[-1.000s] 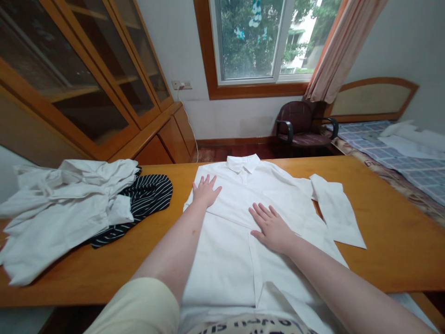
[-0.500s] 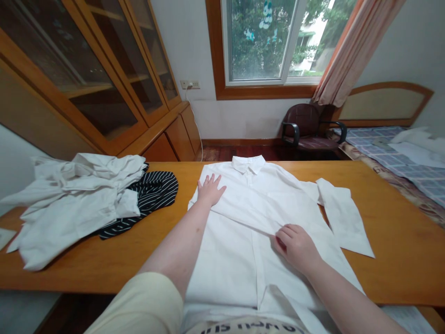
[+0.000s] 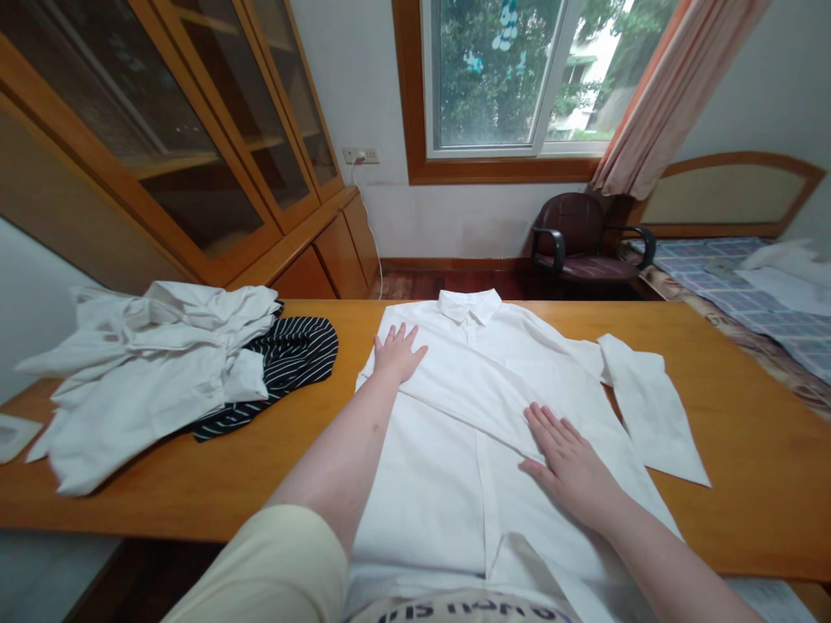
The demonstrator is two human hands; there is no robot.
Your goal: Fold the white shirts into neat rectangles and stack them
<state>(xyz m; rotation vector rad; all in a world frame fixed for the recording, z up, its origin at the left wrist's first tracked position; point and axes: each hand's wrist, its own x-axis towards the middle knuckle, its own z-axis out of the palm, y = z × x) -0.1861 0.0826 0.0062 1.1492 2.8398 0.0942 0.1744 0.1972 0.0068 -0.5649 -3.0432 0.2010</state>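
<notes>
A white collared shirt [image 3: 454, 467] lies spread on the wooden table [image 3: 746, 484], collar toward the window. Its left sleeve is folded across the chest. The other sleeve [image 3: 649, 407] lies out to the right on the table. My left hand [image 3: 397, 353] rests flat with fingers spread on the shirt's shoulder at the left edge. Over on the lower right of the chest, my right hand [image 3: 571, 467] lies flat, fingers stretched out, at the end of the folded sleeve. Neither hand holds anything.
A heap of white garments [image 3: 149, 381] lies at the table's left end over a black striped one [image 3: 286, 359]. Glass-door wooden cabinets [image 3: 195, 164] line the left wall. A dark armchair [image 3: 584, 242] stands under the window, a bed [image 3: 746, 285] at right.
My right hand slid rightward and down the shirt, curled into a pinch on the folded sleeve half a second ago, and now lies flat again. The left hand stayed put.
</notes>
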